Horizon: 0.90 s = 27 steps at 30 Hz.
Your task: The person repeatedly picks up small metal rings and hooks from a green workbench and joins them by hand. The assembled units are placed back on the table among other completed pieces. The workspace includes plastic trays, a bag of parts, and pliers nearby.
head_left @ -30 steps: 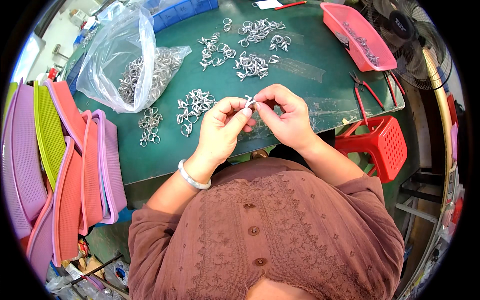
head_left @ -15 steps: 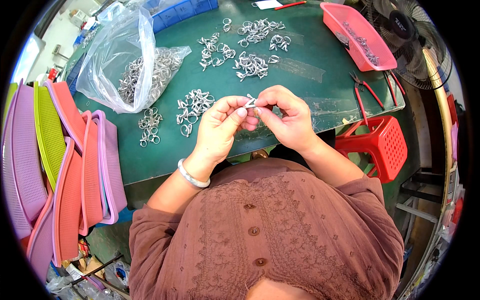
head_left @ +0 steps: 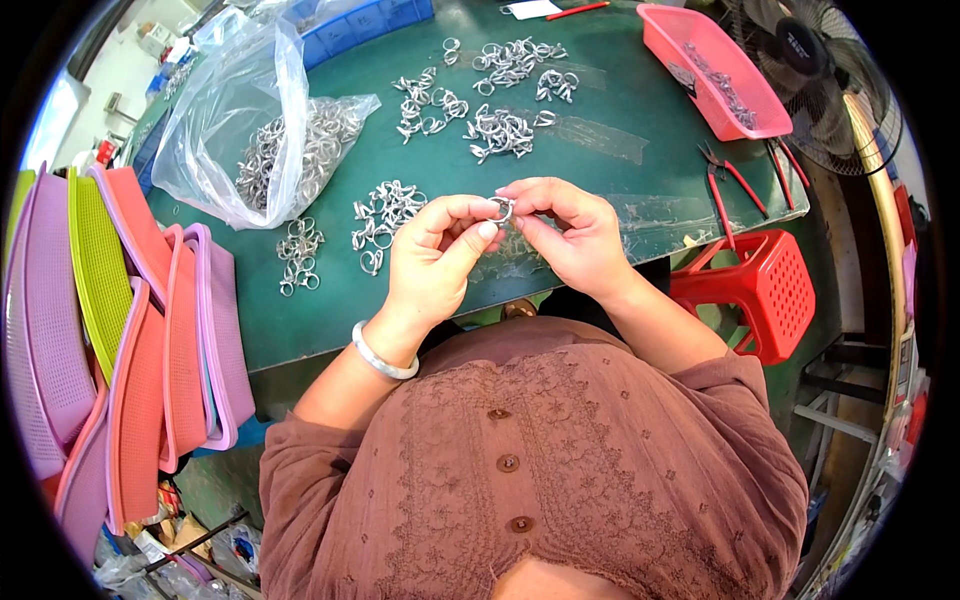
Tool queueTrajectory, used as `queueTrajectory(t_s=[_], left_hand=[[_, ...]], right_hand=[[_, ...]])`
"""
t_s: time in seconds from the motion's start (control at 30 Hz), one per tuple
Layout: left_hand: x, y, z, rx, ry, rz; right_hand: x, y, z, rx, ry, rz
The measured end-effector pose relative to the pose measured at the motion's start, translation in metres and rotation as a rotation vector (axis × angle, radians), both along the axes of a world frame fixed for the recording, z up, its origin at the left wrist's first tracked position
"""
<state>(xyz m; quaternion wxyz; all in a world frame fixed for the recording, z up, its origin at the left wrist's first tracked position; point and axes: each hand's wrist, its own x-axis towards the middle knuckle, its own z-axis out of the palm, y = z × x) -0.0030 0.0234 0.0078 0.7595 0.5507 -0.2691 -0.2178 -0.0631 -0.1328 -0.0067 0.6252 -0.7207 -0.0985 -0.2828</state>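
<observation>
A silver-coloured metal ring (head_left: 503, 211) is pinched between my two hands above the front of the green table (head_left: 310, 335). My left hand (head_left: 437, 250) grips its left side with thumb and fingers, and my right hand (head_left: 575, 240) holds the right side between thumb and forefinger. The ring's round opening faces up; fingertips cover part of its band. Just left of my left hand lies a heap of similar rings (head_left: 388, 210), with a smaller group of rings (head_left: 300, 255) farther left. Beyond my hands are more ring piles (head_left: 502, 132) in separate clusters.
A clear plastic bag (head_left: 230, 130) of rings stands at the back left, near a blue crate (head_left: 365, 25). At right are a pink basket (head_left: 715, 70), red-handled pliers (head_left: 735, 190), a red stool (head_left: 765, 295) and a fan (head_left: 805, 60). Colourful baskets (head_left: 150, 360) are stacked at left.
The ring has been turned between my fingers, so its round opening now shows. My right fingers have shifted slightly on it; the piles look the same.
</observation>
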Motion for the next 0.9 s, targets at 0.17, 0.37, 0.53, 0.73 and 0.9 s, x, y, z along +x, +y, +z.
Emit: queueTrajectory(t_s=[0.17, 0.37, 0.53, 0.73, 0.9], left_hand=[[0.001, 0.0, -0.002, -0.023, -0.034, -0.013], [0.001, -0.001, -0.001, -0.007, -0.014, -0.006], [0.01, 0.004, -0.013, 0.068, 0.161, 0.036], [0.022, 0.003, -0.015, -0.023, 0.531, -0.023], [0.028, 0.002, -0.018, -0.091, 0.656, -0.064]], right_hand=[[-0.001, -0.001, 0.001, -0.044, 0.007, -0.018], [0.0, -0.003, -0.003, -0.103, -0.002, -0.034], [0.008, -0.017, -0.003, -0.378, 0.071, -0.161], [0.047, -0.045, 0.004, -0.726, 0.121, -0.262], [0.081, -0.04, 0.001, -0.911, 0.079, -0.219]])
